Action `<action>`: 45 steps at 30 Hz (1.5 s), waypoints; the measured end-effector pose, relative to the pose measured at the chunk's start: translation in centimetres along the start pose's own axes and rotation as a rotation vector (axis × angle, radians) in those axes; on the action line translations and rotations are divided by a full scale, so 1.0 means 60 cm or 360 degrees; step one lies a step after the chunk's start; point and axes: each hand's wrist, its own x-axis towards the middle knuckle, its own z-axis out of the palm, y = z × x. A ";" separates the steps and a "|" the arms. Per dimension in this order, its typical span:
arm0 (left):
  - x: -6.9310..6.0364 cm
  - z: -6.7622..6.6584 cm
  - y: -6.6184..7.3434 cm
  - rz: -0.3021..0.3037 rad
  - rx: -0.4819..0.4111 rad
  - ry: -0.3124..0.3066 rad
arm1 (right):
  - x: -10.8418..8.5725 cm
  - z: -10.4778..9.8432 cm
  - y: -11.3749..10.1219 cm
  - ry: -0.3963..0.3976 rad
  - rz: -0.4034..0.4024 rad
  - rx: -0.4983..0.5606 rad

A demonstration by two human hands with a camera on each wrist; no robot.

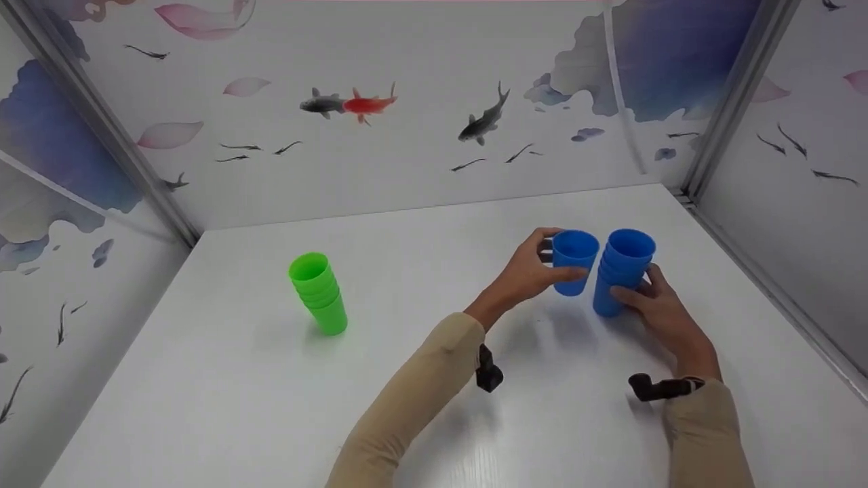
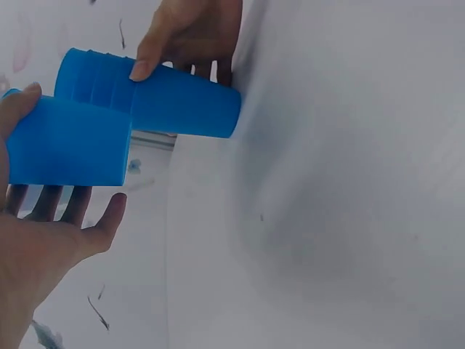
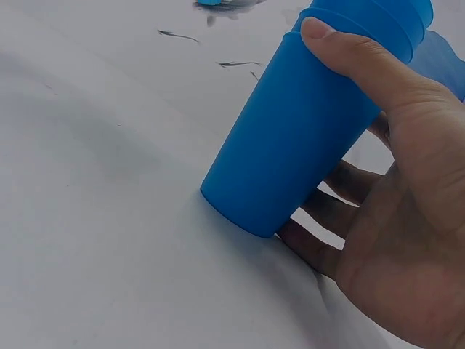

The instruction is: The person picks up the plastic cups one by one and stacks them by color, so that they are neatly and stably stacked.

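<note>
In my left hand (image 1: 532, 268) I grip a single blue cup (image 1: 571, 268), thumb on its near side and fingers round the back. It is held upright above the table. Just to its right, my right hand (image 1: 658, 308) holds a stack of several nested blue cups (image 1: 614, 295). The left wrist view shows the single cup (image 2: 69, 145) close beside the stack (image 2: 182, 102), partly overlapping it in that view. Seen from the right wrist, the thumb lies near the stacked rims and the fingers pass behind the stack (image 3: 290, 131).
A stack of nested green cups (image 1: 329, 308) stands on the left part of the white table (image 1: 258, 407). Panels printed with fish and petals (image 1: 407, 163) wall in the back and both sides. A metal rail (image 1: 773, 291) runs along the right edge.
</note>
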 end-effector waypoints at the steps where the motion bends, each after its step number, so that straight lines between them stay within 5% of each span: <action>1: 0.001 0.000 0.006 0.0015 -0.0006 0.0010 | 0.000 0.001 -0.001 -0.0001 -0.0003 0.0001; 10: 0.013 0.006 0.048 0.0089 -0.0028 0.0147 | -0.004 0.002 -0.002 -0.0005 -0.0007 -0.0019; 33: 0.033 0.037 0.120 0.0197 -0.0015 0.0234 | -0.002 0.007 -0.002 -0.0007 0.0015 -0.0033; 45: 0.042 0.057 0.130 0.0186 -0.0005 0.0197 | 0.003 0.001 0.002 -0.0008 0.0010 -0.0033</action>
